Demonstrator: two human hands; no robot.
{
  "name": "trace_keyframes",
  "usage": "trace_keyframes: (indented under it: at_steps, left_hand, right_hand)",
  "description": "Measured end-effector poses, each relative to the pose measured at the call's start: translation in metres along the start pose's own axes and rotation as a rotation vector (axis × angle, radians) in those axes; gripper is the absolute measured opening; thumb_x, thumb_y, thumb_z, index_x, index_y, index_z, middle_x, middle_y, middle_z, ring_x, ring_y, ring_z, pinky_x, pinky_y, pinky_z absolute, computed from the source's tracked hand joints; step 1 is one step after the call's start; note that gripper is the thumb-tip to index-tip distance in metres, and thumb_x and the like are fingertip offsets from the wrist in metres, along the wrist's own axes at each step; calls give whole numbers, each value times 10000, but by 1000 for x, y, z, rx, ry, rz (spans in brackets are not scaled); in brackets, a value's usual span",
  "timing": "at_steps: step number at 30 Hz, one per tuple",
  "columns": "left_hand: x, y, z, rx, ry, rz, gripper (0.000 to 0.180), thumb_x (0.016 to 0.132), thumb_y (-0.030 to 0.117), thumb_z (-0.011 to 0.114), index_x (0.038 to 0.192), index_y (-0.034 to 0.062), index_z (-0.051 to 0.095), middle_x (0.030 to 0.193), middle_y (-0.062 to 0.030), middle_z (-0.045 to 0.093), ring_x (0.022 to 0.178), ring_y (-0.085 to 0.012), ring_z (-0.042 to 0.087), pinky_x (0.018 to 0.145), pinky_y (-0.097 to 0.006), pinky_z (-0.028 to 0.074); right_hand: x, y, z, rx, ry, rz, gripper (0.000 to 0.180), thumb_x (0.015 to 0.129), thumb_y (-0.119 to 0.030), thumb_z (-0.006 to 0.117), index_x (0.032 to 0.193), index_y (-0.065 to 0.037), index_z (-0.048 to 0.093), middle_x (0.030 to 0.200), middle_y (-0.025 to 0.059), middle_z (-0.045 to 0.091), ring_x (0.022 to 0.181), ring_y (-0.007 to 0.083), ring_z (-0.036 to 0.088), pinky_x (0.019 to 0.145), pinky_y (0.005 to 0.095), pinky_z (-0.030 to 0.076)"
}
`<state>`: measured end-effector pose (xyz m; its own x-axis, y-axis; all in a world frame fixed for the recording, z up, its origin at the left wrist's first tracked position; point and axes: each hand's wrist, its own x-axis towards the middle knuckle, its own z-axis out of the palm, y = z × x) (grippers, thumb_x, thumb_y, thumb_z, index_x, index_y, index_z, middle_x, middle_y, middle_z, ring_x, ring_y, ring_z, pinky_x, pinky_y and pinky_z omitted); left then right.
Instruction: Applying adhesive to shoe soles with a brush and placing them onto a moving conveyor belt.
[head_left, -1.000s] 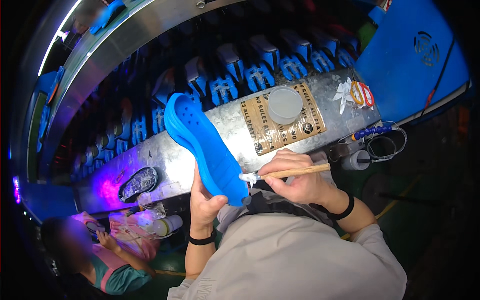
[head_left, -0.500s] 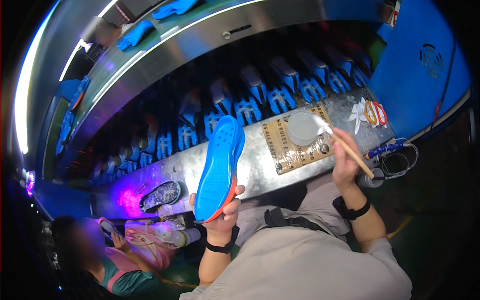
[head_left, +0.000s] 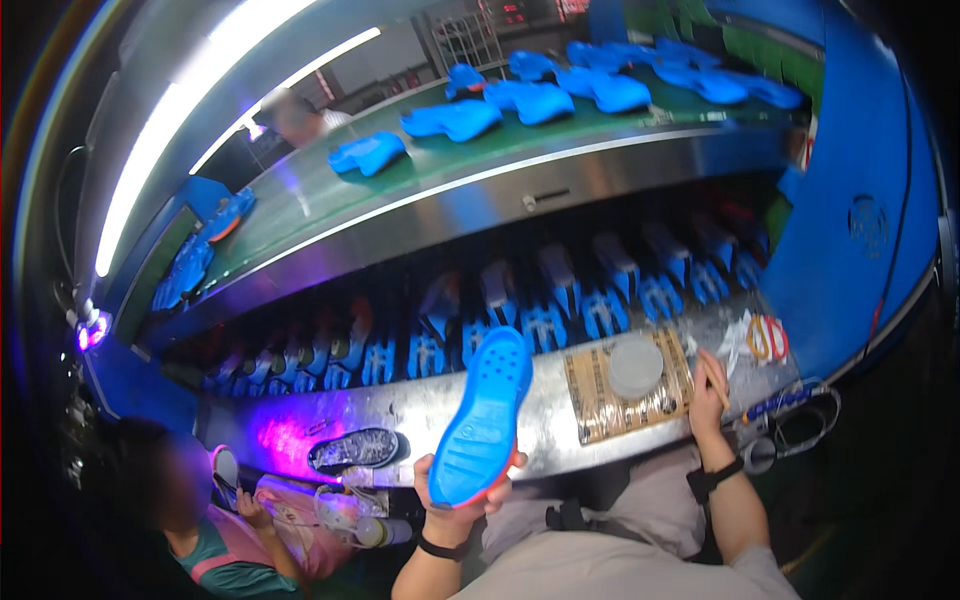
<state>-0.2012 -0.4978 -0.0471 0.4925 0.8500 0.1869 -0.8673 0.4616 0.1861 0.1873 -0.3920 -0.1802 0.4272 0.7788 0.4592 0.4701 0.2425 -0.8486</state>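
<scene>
Upright in my left hand (head_left: 462, 515) is a blue shoe sole (head_left: 483, 420) with an orange-red edge. Fingers wrap its heel end, and the face with several small holes and shallow grooves is toward me. My right hand (head_left: 708, 400) is closed around the thin wooden handle of a brush (head_left: 714, 376); its bristle end is hard to make out. Just left of that hand, a round container with whitish contents (head_left: 635, 367) sits on a taped brown cardboard piece (head_left: 592, 408). Both lie on the metal bench (head_left: 412, 412).
A dark sole-shaped piece (head_left: 353, 450) lies on the bench's left. Behind stand rows of blue clamps (head_left: 543, 328). Higher up, a green conveyor (head_left: 310, 212) carries blue soles (head_left: 450, 119). Orange and red handles (head_left: 766, 338) and a blue hose (head_left: 778, 405) are right; a co-worker (head_left: 235, 535) sits left.
My view has tilted up, showing more of the conveyor. The brush has moved off the round container to its right, its handle turned more upright. My left hand keeps the sole.
</scene>
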Motion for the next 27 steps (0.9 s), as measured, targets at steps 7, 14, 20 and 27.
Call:
trace_keyframes:
  at_steps: [7,14,20,27]
  left_hand:
    - [65,67,86,658,-5,-62,1065,790,614,622,1512,-73,246,1216,-423,526,666,-380,694,535,-369,585]
    - [234,178,193,455,102,541,726,1063,457,377,1487,-119,254,1433,-404,375,1240,-476,552,1067,-463,497]
    - [178,109,148,1279,-245,-29,632,1019,385,520,1411,-106,460,1324,-261,580,1096,-340,671,885,-388,576]
    - [37,-12,24,1082,-289,-684,526,1021,310,565,1414,-35,510,1300,-154,638,1045,-189,659,898,-339,536]
  right_hand:
    - [0,1,-2,-44,-5,-42,235,949,-63,550,1134,36,656,1073,177,660,1025,347,622,910,402,488]
    - [-1,-7,-1,-25,-17,14,233,936,-40,546,1125,36,660,1080,176,659,1006,347,630,900,400,494]
    - [0,-7,-2,-35,11,-27,230,931,-56,556,1112,24,671,1053,174,663,994,348,631,894,403,495]
    - [1,-12,-3,-22,3,-48,229,924,-64,560,1105,16,674,1006,176,655,960,351,627,861,419,492]
